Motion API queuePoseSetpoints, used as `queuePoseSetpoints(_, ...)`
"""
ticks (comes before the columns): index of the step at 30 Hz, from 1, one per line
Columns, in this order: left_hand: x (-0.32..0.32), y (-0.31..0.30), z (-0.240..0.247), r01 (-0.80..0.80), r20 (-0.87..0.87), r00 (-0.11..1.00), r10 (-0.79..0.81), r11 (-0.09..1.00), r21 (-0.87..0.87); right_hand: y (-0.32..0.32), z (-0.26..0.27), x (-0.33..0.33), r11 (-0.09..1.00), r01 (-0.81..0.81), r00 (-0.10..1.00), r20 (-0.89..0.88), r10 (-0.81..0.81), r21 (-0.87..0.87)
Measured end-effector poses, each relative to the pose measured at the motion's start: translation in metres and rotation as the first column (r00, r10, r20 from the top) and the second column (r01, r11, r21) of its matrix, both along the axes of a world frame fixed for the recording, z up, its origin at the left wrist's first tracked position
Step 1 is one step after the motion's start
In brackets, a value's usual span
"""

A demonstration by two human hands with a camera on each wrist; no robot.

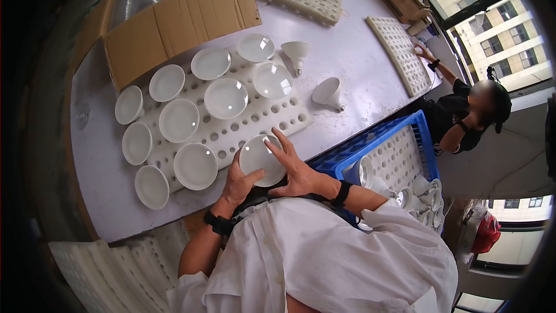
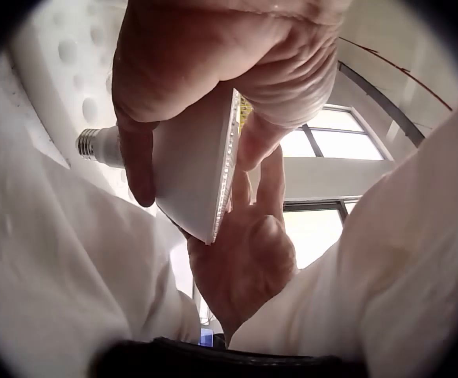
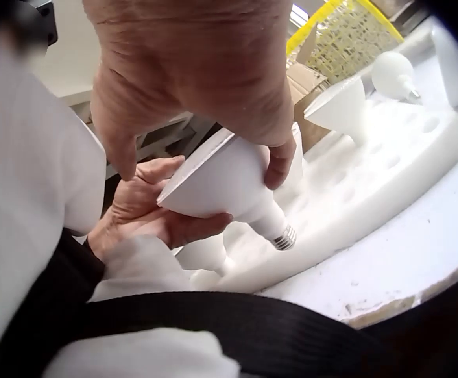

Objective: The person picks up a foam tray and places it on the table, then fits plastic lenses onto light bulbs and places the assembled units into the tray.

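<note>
Holding one white bulb [image 1: 260, 159] in both hands, a person in a white coat stands at the near edge of the tabletop [image 1: 347, 52]. The left hand [image 1: 238, 184] grips the bulb from below, with its thumb and fingers curled round the cone. The right hand [image 1: 296, 171] grips it from the other side, with its fingers bent over the round clear front and the rim. The bulb is up in the air, just over the near edge of the white foam tray [image 1: 255, 119] — it sits in no hole. In the left wrist view its metal screw end [image 2: 91, 143] sticks out to the side.

Many other bulbs [image 1: 226, 97] stand in the tray's holes with their round fronts up. Two loose bulbs [image 1: 328, 93] lie on their sides on the tabletop, just past the tray. A cardboard box [image 1: 174, 23] sits at the far left. A blue crate [image 1: 370, 139] at the right holds more bulbs. A second person [image 1: 463, 116] in black — farther right — touches another foam tray [image 1: 399, 52].
</note>
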State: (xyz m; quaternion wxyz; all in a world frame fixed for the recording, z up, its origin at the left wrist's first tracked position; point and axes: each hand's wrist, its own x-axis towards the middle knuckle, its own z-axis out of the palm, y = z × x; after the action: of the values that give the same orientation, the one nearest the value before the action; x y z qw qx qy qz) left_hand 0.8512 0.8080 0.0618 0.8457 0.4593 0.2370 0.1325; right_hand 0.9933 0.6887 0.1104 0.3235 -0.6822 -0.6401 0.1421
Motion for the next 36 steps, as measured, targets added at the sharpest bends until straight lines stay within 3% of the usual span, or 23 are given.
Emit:
queuePoseSetpoints(2, -0.002, 0.004, -0.004, -0.008, 0.009, 1.000, 0.008, 1.000, 0.007, -0.004, -0.010, 0.001, 0.996, 0.083, 0.887, -0.456, -0.071, 0.006)
queuePoseSetpoints(3, -0.002, 0.006, -0.010, -0.053, 0.020, 0.999, 0.051, 0.990, 0.129, -0.003, -0.017, 0.001, 0.996, 0.085, 0.887, -0.455, -0.074, 0.005)
queuePoseSetpoints(4, -0.001, 0.007, -0.011, -0.099, 0.038, 0.995, 0.092, 0.963, 0.250, 0.002, -0.026, 0.000, 0.974, 0.202, 0.783, -0.582, -0.221, -0.099)
queuePoseSetpoints(5, 0.001, 0.008, -0.011, -0.100, 0.042, 0.995, 0.092, 0.963, 0.250, 0.009, -0.035, 0.000, 0.931, 0.296, 0.644, -0.675, -0.360, -0.215)
queuePoseSetpoints(6, 0.004, 0.007, -0.006, -0.143, -0.018, 0.987, 0.158, 0.935, 0.324, 0.015, -0.042, 0.003, 0.931, 0.297, 0.646, -0.673, -0.360, -0.212)
queuePoseSetpoints(8, 0.009, 0.008, -0.006, -0.173, -0.073, 0.973, 0.219, 0.901, 0.397, 0.026, -0.055, 0.006, 0.923, 0.129, 0.241, -0.891, -0.384, -0.363)
queuePoseSetpoints(10, 0.013, 0.012, -0.008, -0.217, -0.125, 0.953, 0.275, 0.910, 0.353, 0.038, -0.057, 0.002, 0.926, 0.201, 0.284, -0.885, -0.368, -0.321)
queuePoseSetpoints(12, 0.014, 0.010, -0.009, -0.231, -0.138, 0.945, 0.296, 0.904, 0.361, 0.044, -0.053, 0.005, 0.935, 0.192, 0.403, -0.844, -0.353, -0.299)
queuePoseSetpoints(13, 0.015, 0.010, -0.009, -0.289, -0.082, 0.944, 0.318, 0.923, 0.252, 0.046, -0.050, 0.008, 0.935, 0.194, 0.403, -0.845, -0.352, -0.298)
queuePoseSetpoints(14, 0.015, 0.010, -0.008, -0.339, -0.032, 0.938, 0.346, 0.931, 0.139, 0.048, -0.046, 0.009, 0.934, 0.215, 0.487, -0.798, -0.356, -0.285)
queuePoseSetpoints(15, 0.014, 0.009, -0.016, -0.338, -0.039, 0.937, 0.346, 0.931, 0.140, 0.049, -0.046, 0.009, 0.933, 0.233, 0.563, -0.744, -0.359, -0.273)
queuePoseSetpoints(19, 0.021, 0.012, -0.039, -0.385, -0.109, 0.911, 0.398, 0.915, 0.124, 0.056, -0.055, 0.017, 0.910, 0.227, 0.539, -0.733, -0.414, -0.347)
queuePoseSetpoints(22, 0.024, 0.012, -0.036, -0.401, -0.186, 0.891, 0.415, 0.910, 0.108, 0.063, -0.055, 0.023, 0.839, 0.159, 0.543, -0.663, -0.515, -0.521)
queuePoseSetpoints(24, 0.026, 0.013, -0.039, -0.400, -0.218, 0.884, 0.414, 0.910, 0.106, 0.067, -0.064, 0.025, 0.885, 0.192, 0.609, -0.655, -0.447, -0.425)
queuePoseSetpoints(25, 0.026, 0.014, -0.043, -0.428, -0.195, 0.872, 0.449, 0.892, 0.144, 0.067, -0.063, 0.026, 0.875, 0.165, 0.554, -0.691, -0.464, -0.456)
queuePoseSetpoints(28, 0.030, 0.013, -0.040, -0.423, -0.235, 0.853, 0.466, 0.881, 0.210, 0.068, -0.060, 0.028, 0.884, 0.182, 0.540, -0.707, -0.457, -0.431)
queuePoseSetpoints(32, 0.035, 0.017, -0.044, -0.465, -0.196, 0.844, 0.499, 0.864, 0.194, 0.070, -0.078, 0.030, 0.907, 0.208, 0.513, -0.749, -0.420, -0.366)
queuePoseSetpoints(33, 0.036, 0.016, -0.044, -0.494, -0.196, 0.830, 0.522, 0.852, 0.173, 0.069, -0.053, 0.031, 0.868, 0.185, 0.487, -0.724, -0.488, -0.461)
queuePoseSetpoints(34, 0.037, 0.015, -0.044, -0.521, -0.199, 0.816, 0.543, 0.840, 0.152, 0.066, -0.059, 0.030, 0.865, 0.195, 0.479, -0.724, -0.496, -0.463)
queuePoseSetpoints(36, 0.040, 0.020, -0.044, -0.538, -0.298, 0.794, 0.530, 0.841, 0.059, 0.068, -0.071, 0.025, 0.924, 0.211, 0.521, -0.763, -0.383, -0.320)
